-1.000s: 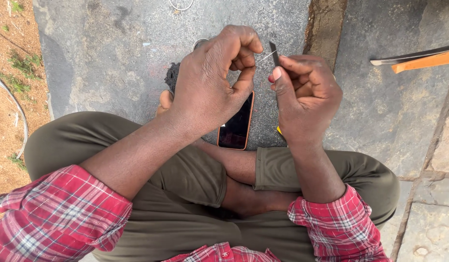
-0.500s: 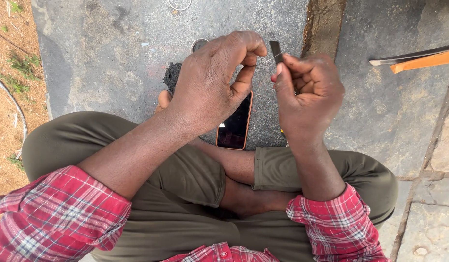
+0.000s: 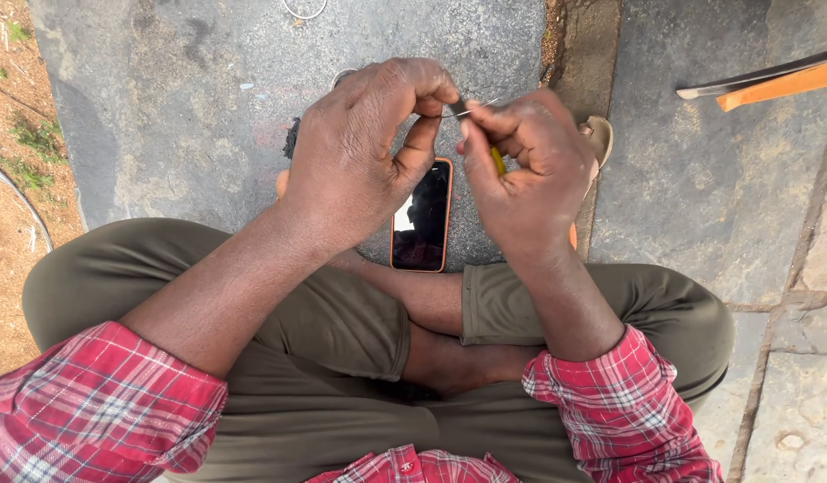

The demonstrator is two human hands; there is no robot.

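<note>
- Head view: left hand (image 3: 360, 152) curls its fingertips (image 3: 427, 94) tight on a thin wire (image 3: 478, 107), thumb pressed up beneath.
- Right hand (image 3: 530, 170) is closed on a small yellow-handled tool (image 3: 496, 159) (mostly hidden in the fist); its dark tip meets the wire between the two hands' fingertips.
- Just below the fingers, a phone (image 3: 421, 219) lies on the stone slab (image 3: 163, 116), its top covered by the left thumb.
- A sandal (image 3: 599, 134) peeks out behind the right knuckles.
</note>
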